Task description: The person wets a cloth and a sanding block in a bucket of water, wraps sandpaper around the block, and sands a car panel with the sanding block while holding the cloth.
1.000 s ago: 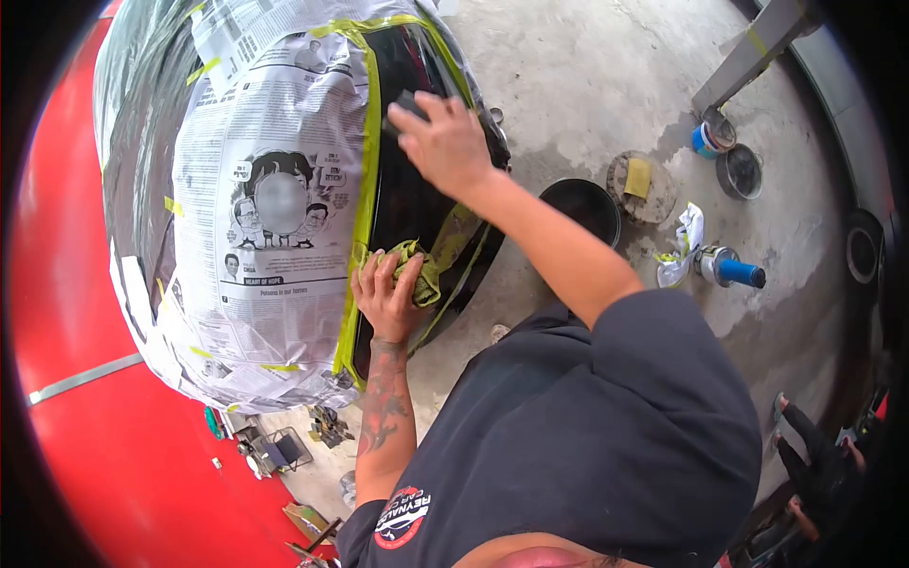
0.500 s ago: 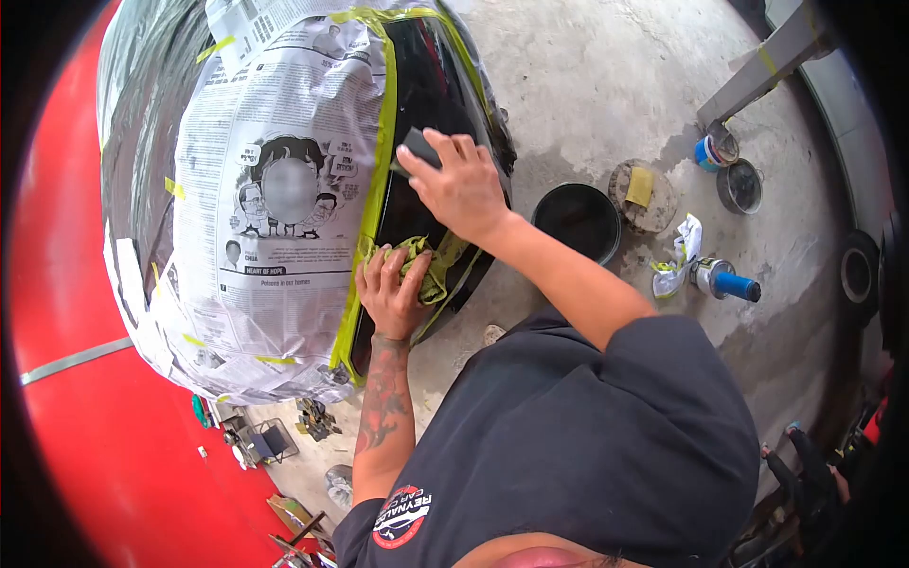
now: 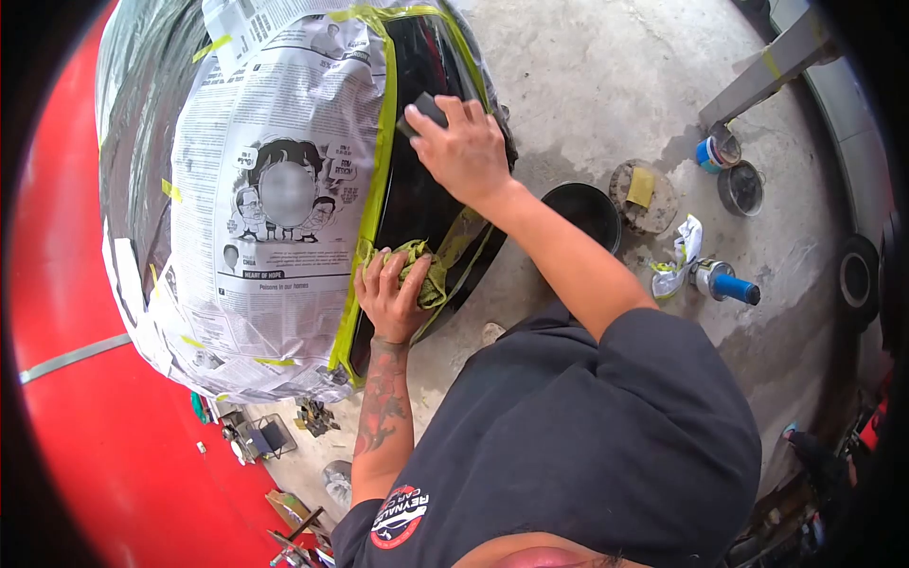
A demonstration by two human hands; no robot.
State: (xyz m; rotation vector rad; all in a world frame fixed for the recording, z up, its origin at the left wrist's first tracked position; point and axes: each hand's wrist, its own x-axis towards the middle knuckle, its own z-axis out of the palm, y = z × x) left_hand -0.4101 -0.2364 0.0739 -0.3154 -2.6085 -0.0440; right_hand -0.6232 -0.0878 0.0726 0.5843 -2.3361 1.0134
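Note:
My right hand [image 3: 462,151] grips a dark grey sanding block [image 3: 425,114] between thumb and fingers, on the upper part of a glossy black car panel [image 3: 417,189]. Lower down, my left hand [image 3: 390,295] presses a crumpled yellow-green cloth [image 3: 431,282] against the same panel, its fingers curled over the cloth's left side. Yellow-green masking tape [image 3: 383,142] edges the panel. Sheets of newspaper [image 3: 284,114] cover the car body to the left of the tape.
A black basin [image 3: 587,222] stands on the concrete floor right of the panel, partly behind my right forearm. Near it are a yellow sponge-like block [image 3: 640,187], a paint can [image 3: 707,154], a metal bowl [image 3: 739,187] and a blue-ended can [image 3: 734,288]. A grey post [image 3: 767,71] rises upper right.
My right hand has slid the sanding block upward and slightly right along the black panel. My left hand stays in place on the cloth.

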